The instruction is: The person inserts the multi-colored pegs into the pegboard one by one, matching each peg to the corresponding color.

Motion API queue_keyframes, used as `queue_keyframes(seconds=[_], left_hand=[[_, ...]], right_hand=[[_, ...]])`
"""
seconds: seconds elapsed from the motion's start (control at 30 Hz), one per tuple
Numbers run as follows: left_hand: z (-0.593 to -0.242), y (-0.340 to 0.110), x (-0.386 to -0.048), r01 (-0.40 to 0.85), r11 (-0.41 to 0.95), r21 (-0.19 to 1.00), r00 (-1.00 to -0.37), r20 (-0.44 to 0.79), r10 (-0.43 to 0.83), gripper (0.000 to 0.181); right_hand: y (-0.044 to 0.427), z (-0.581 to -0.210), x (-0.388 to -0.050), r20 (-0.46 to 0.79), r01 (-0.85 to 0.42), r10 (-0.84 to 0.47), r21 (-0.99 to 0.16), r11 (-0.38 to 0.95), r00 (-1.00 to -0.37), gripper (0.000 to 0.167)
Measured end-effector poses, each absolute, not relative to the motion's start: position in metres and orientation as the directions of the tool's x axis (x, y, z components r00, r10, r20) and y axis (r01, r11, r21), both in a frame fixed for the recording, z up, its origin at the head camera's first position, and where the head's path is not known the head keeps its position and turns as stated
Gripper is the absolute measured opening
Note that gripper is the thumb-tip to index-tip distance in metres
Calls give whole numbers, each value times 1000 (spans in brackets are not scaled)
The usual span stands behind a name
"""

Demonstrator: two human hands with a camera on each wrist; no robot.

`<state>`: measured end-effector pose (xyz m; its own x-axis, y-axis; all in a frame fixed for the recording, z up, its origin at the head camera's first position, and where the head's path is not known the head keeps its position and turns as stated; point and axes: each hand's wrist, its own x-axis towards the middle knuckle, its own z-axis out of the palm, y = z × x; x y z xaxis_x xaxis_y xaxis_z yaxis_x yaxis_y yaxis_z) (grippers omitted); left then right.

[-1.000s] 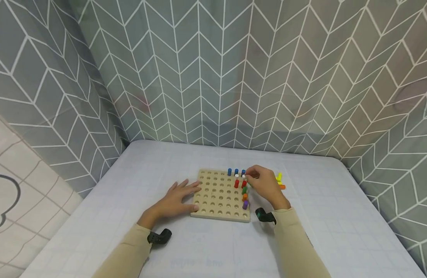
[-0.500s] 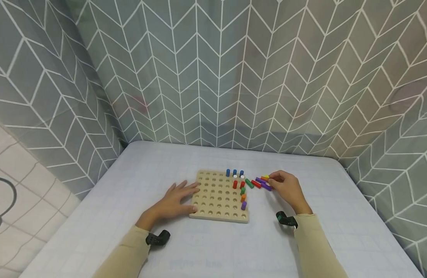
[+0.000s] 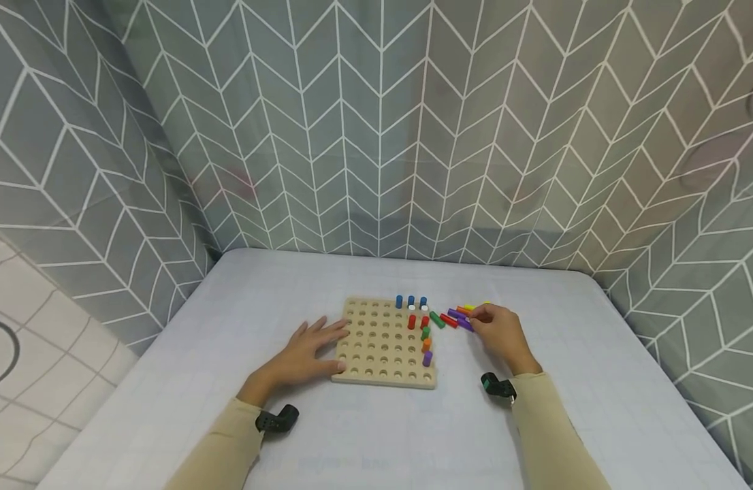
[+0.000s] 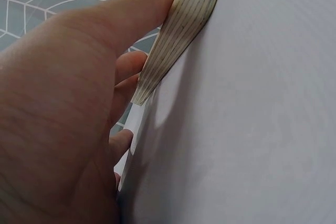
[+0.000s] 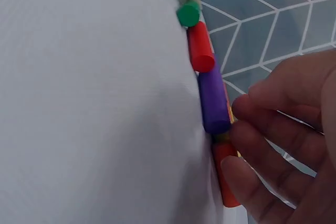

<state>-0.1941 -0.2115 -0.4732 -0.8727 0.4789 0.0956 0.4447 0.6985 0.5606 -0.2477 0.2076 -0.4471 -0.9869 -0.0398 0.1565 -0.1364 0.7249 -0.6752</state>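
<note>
A square wooden pegboard [image 3: 376, 350] lies on the table, mostly bare holes. Blue pegs [image 3: 411, 301], white pegs [image 3: 424, 309], red pegs [image 3: 411, 322], a green peg [image 3: 425, 333], an orange peg [image 3: 426, 346] and a purple peg [image 3: 427, 358] stand toward its right side. My left hand [image 3: 306, 354] rests spread along the board's left edge, thumb on the wooden edge [image 4: 184, 24]. My right hand [image 3: 498, 333] is at the loose pegs right of the board, fingertips by a lying purple peg [image 5: 214, 98] and an orange-red peg [image 5: 226, 177]. Whether it pinches one is hidden.
Loose pegs lie between the board and my right hand, among them a green one [image 3: 437, 319] and a red one [image 3: 449, 320]. A yellow peg [image 3: 487, 303] shows behind the fingers. A patterned curtain [image 3: 376, 136] hangs behind the white table [image 3: 352, 435].
My right hand has left the white pegs on the board and moved right to the loose pegs, where it has stayed since. The left hand keeps its place on the board.
</note>
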Motion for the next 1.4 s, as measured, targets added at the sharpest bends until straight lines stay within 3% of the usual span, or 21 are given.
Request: queue_keyframes(seconds=[0.37,0.73,1.07,1.4], left_hand=[[-472,-211,-195,442,706,554,-874,90,477,74],[-474,-213,-198,453,708,543,-869,92,485,76],[-473,-211,-196,445,706,550,-873,92,479,76],[-473,-211,-194,448,707,547,-872,92,480,75]], right_hand=[[198,-449,-245,199,-172,-62,-600,781,-978,8],[188,-453,-253,271,-233,-79,-600,765,-959,8],[177,-453,-259,253,-282,-157,-598,750,-955,11],[167,-448,-257,164,-246,-186,-548,799,-969,11]])
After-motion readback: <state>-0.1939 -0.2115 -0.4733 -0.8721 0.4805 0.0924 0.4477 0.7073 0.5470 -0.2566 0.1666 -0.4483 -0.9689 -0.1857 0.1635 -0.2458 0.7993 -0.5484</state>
